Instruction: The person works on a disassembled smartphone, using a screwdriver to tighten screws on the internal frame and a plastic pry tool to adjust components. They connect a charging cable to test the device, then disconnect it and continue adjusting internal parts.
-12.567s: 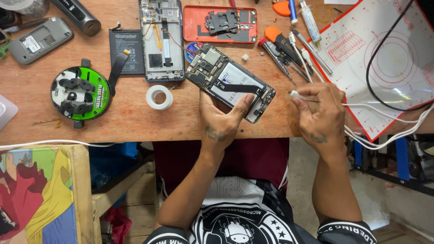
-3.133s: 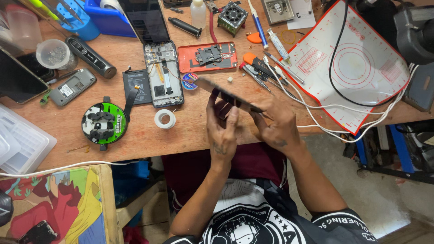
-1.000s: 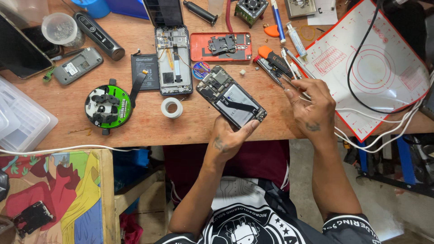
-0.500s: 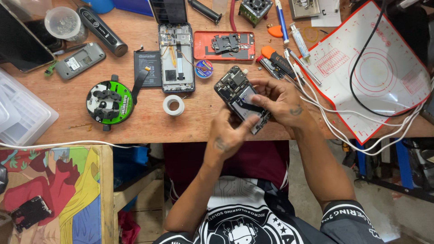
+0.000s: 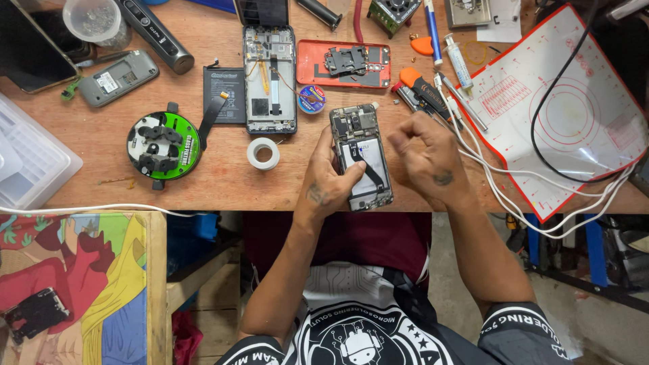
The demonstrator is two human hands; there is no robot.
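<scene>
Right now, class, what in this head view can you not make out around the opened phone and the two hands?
- Left hand covers the opened phone's left edge.
- Right hand is a closed fist; any tool inside is hidden.
- Phone's screws: too small.
- Black tablet: cut by the left edge.

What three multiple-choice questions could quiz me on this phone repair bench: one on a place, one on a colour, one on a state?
1. Where is the roll of white tape?
A. On the wooden bench
B. On the floor
C. In the clear cup

2. What colour is the tray holding loose parts?
A. Blue
B. Orange-red
C. Yellow

3. The opened phone under the left hand is:
A. Sealed
B. Back off, insides showing
C. Wrapped up

Answers: A, it lies left of the phone; B, it is orange-red; C is wrong and B right, circuitry shows.
</scene>
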